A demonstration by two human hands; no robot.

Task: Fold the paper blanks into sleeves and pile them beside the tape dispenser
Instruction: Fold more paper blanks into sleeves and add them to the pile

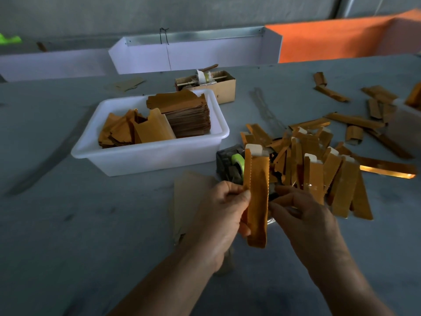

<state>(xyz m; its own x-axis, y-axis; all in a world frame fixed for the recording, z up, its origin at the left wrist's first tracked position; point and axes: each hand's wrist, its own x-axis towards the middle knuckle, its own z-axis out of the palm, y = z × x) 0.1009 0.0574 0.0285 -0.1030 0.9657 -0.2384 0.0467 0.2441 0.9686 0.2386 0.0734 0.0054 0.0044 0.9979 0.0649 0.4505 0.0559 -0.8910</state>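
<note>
Pinching a folded gold sleeve upright along its left edge, my left hand has thumb and fingers clamped on it. My right hand hovers just right, fingers loosely curled, holding nothing. Behind sits the tape dispenser, the sleeve pile crowding its right; the white tub of blanks stands far left. Bare table lies near left.

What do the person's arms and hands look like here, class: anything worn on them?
Both forearms are bare as far as the picture shows, with no sleeves in view. The left hand and right hand wear no gloves, and no rings, watch or bracelets are visible.
</note>
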